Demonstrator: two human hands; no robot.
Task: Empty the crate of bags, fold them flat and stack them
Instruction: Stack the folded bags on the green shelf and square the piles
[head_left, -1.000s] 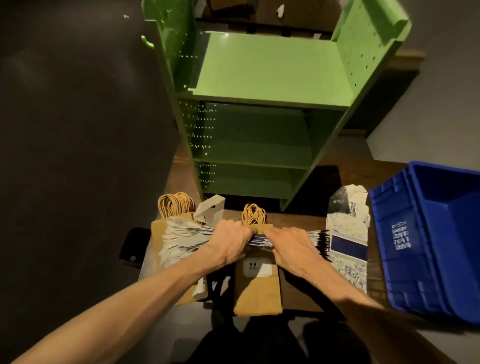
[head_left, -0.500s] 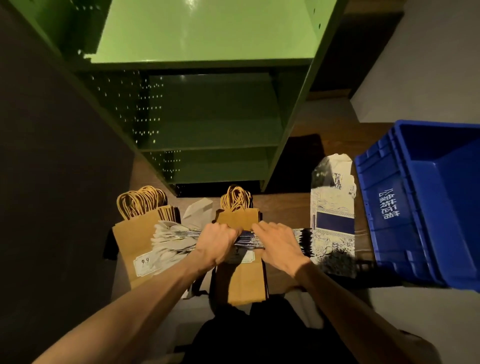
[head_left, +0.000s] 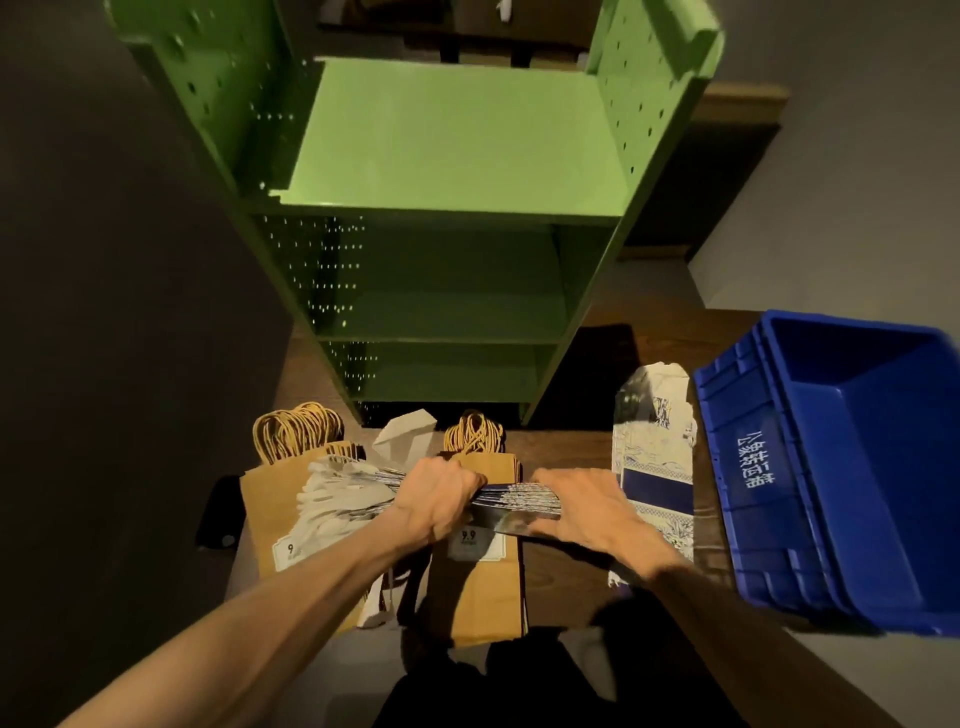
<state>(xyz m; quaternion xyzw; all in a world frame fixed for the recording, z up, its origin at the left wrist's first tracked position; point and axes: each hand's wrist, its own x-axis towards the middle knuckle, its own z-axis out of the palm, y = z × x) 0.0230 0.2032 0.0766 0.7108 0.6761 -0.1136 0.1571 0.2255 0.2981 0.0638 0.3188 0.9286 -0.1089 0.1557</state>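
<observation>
The left hand (head_left: 434, 501) is clenched around a bundle of flattened blue-and-white bags (head_left: 511, 500), while the right hand (head_left: 587, 506) presses on it with fingers spread flat. The bundle lies across 2 brown paper bag stacks (head_left: 483, 587), in front of the green shelf unit (head_left: 457, 156). The blue crate (head_left: 841, 467) sits right of the bundle, another patterned bag (head_left: 655, 447) between them.

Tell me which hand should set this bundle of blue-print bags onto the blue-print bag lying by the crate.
Right, probably. The right hand already presses the bundle at the end nearest the flat blue-print bag by the crate. The left hand grips the far end, over the brown bags.
</observation>
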